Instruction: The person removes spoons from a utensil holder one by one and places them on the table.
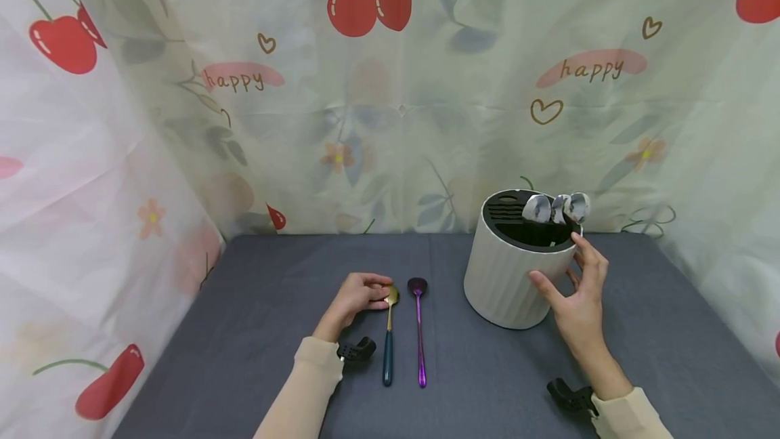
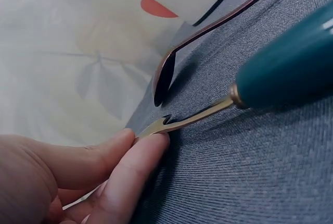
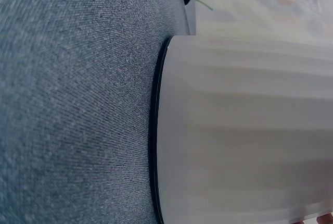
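Observation:
My left hand (image 1: 363, 292) pinches the gold head of a spoon (image 1: 388, 347) with a dark teal handle, which lies lengthwise on the table. Close up in the left wrist view, thumb and finger cover much of that gold head (image 2: 156, 126). A purple long-handled spoon (image 1: 420, 337) lies just to its right, apart from the hand. My right hand (image 1: 579, 300) grips the right side of a white ribbed utensil holder (image 1: 508, 283), thumb on its front and a fingertip at the rim. Silver spoons (image 1: 557, 208) stand in the holder, bowls up.
The holder's black top (image 1: 508, 212) has narrow slots at the left and a wider opening in front. Grey cloth covers the table (image 1: 274, 330). A printed curtain (image 1: 402, 141) hangs behind and along both sides. Each wrist carries a black camera mount (image 1: 357, 349).

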A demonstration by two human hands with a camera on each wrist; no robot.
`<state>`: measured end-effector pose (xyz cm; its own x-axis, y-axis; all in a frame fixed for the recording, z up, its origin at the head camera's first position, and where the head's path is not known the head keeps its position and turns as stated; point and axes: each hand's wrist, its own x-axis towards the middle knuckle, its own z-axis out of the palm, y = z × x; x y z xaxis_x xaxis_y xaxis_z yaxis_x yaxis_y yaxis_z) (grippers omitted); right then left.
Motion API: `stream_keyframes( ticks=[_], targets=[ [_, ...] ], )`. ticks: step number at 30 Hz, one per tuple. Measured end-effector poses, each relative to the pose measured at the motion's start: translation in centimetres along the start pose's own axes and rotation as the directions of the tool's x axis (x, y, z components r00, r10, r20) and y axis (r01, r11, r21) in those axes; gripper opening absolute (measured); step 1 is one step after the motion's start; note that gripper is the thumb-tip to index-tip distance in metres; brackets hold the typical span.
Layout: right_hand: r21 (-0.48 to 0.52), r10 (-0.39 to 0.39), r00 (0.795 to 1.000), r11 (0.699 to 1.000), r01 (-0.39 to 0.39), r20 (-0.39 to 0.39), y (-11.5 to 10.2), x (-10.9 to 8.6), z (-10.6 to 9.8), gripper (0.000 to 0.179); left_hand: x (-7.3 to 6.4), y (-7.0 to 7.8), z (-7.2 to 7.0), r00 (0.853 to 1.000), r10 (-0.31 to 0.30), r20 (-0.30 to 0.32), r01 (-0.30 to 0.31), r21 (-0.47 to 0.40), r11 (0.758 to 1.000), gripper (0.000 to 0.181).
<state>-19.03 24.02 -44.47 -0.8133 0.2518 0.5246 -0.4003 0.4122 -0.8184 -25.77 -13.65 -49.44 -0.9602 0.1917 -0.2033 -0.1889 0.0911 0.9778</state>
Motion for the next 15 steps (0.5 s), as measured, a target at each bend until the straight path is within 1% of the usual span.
stream_keyframes(
  ticks=[4, 8, 11, 15],
  targets=[
    [0.007, -0.008, 1.0, 1.0, 0.008, -0.002, -0.2, 0.0, 0.0, 0.098, -0.2, 0.3, 0.2, 1.0, 0.003, -0.011, -0.003, 0.046, 0.999, 0.03],
    [0.011, -0.013, 1.0, 1.0, 0.014, -0.005, -0.2, 0.0, 0.0, 0.096, -0.7, 0.9, 0.5, 0.999, 0.033, -0.028, -0.028, 0.145, 0.989, 0.028],
    [0.009, -0.012, 1.0, 1.0, 0.012, -0.005, -0.2, 0.0, 0.0, 0.097, -1.0, 1.2, 0.6, 0.997, 0.054, -0.049, -0.04, 0.252, 0.967, 0.026],
    [0.015, -0.011, 1.0, 1.0, 0.011, -0.003, 0.1, 0.1, 0.0, 0.099, -1.1, 1.4, 0.6, 0.995, 0.074, -0.067, -0.043, 0.379, 0.924, 0.024]
  ],
)
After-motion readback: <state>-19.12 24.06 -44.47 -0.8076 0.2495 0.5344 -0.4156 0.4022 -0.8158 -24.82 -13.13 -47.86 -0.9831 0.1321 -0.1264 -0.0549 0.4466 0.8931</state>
